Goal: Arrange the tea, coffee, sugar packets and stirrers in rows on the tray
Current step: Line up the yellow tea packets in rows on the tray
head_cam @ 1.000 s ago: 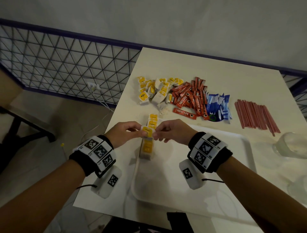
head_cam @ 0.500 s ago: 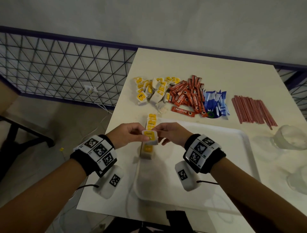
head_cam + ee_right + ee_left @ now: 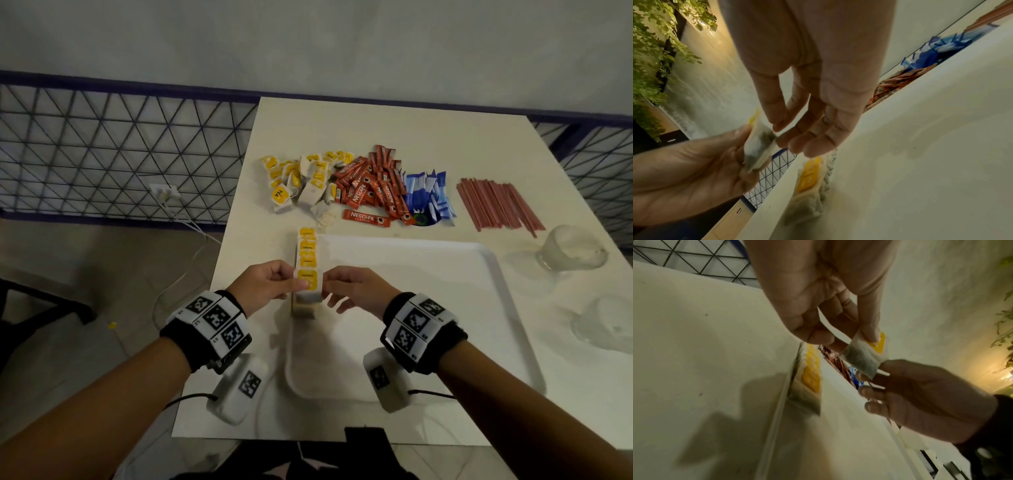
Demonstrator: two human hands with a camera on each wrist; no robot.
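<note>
Both hands have dropped closer to the white plastic tray (image 3: 445,308). Left hand (image 3: 263,286) and right hand (image 3: 356,291) pinch a yellow-tagged paper tea bag (image 3: 309,280) between fingertips, above the tea-bag row (image 3: 307,246)'s near end. Likely next: placing it.

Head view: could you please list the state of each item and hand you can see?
Tea bag: held above the tray, pinched by both hands.
Left hand: pinching the bag.
Right hand: pinching the bag.
Tea row: lined up along the tray's left edge.
Tray: mostly bare.
Coffee sticks: piled, unsorted.
Sugar packets: piled.
Stirrers: bundled on the table.
</note>
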